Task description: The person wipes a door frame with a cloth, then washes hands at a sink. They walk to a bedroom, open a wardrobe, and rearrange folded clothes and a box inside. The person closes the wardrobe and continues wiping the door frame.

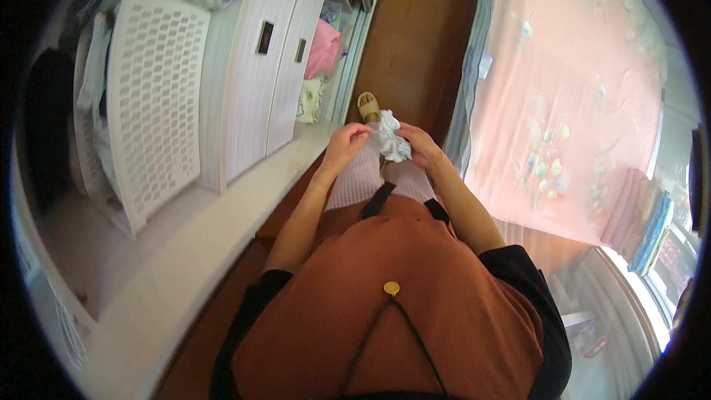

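A crumpled piece of white cloth (393, 141) hangs in front of my legs. My right hand (420, 144) grips its right side, with the thumb and fingertips partly hidden by the folds. Just left of the cloth is my left hand (347, 147), its fingers curled and the thumb side blurred. Whether those fingers pinch an edge of the cloth cannot be made out. Beneath both hands are my striped trousers (358, 178), and one foot shows in a yellow slipper (367, 106).
Along the left runs a pale wardrobe (253, 100) with sliding doors, holding a pink bundle (323, 50). A white perforated laundry basket (158, 94) stands against it. On the right is a bed with a pink floral sheet (533, 111); folded fabrics (639, 222) lie at its corner. A wooden floor (416, 28) stretches between.
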`<act>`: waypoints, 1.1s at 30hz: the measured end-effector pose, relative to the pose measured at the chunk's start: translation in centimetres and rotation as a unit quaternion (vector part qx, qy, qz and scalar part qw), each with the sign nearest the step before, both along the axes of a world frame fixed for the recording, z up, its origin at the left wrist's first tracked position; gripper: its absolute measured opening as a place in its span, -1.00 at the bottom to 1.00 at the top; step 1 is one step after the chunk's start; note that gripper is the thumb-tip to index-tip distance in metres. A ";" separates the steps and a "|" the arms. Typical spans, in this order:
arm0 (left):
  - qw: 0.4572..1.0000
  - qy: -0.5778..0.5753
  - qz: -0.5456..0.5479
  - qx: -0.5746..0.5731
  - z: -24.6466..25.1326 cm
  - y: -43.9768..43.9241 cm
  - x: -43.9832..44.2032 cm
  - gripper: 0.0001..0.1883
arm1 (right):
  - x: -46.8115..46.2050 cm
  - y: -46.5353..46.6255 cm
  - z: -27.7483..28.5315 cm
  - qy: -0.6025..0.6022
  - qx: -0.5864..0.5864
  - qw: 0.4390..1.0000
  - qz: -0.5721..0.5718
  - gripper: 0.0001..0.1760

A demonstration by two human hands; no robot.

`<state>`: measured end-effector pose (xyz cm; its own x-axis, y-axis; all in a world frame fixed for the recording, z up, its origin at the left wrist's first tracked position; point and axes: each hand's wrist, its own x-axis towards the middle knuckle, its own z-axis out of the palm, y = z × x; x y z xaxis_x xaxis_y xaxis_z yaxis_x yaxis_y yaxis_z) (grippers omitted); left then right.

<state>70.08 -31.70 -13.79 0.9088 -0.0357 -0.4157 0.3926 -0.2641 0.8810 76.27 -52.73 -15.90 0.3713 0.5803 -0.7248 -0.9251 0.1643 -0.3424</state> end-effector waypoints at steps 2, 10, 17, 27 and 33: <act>0.996 0.064 0.044 -0.031 -3.6 1.0 1.9 -0.82 | 1.9 -1.0 -2.3 0.014 0.029 0.999 -0.040 -0.65; 0.951 0.213 0.214 -0.073 -14.8 5.0 6.8 -0.84 | 8.9 0.6 -12.6 0.005 -0.095 0.986 -0.134 -0.71; 0.956 0.137 -0.110 0.235 -23.5 5.5 12.1 -0.83 | 10.4 4.3 -23.7 0.095 -0.085 0.984 -0.126 -0.64; 0.667 0.081 -0.546 0.501 -43.3 6.1 29.0 -0.78 | 10.0 6.4 -38.1 -0.032 -0.315 0.946 0.069 -0.59; 0.538 0.030 -0.620 0.571 -51.3 9.0 36.3 -0.74 | 11.1 8.5 -46.0 -0.141 -0.297 0.932 0.150 -0.50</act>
